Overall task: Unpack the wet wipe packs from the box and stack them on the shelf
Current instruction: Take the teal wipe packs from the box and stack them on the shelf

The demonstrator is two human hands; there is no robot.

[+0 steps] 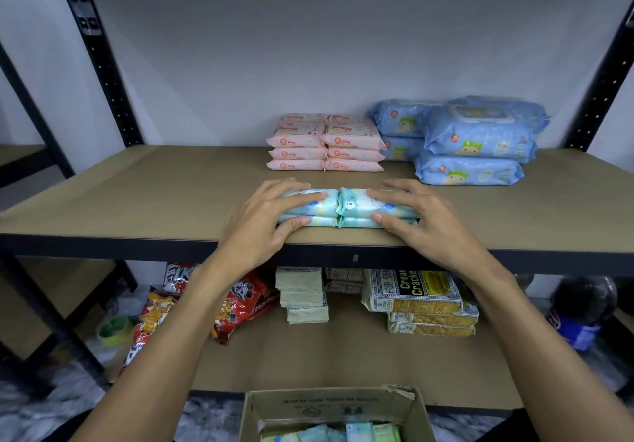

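Both my hands are on the mint wet wipe packs point(343, 209), four of them, two stacks of two side by side, sitting at the front edge of the upper shelf point(137, 194), about mid-width. Left hand point(264, 217) grips the left stack: fingers curled over the top, thumb against the front of the lower pack. Right hand point(423, 225) does the same on the right stack, thumb on the front face. The packs rest on the shelf board, not lifted.

Behind them, towards the back edge, are the pink wet wipe packs point(326, 143) in two neat stacks that touch each other. Just right of those, the larger blue wet wipe packs point(473, 143) are piled towards the back right corner.

The cardboard box point(329, 410) is open below me, in front of the lower shelf point(343, 356), with more mint and green packs showing inside.

On the lower shelf are red snack bags point(240, 304) at left, pale green wrapped blocks point(302, 297) in the middle and cream cracker packs point(418, 296) stacked at right.
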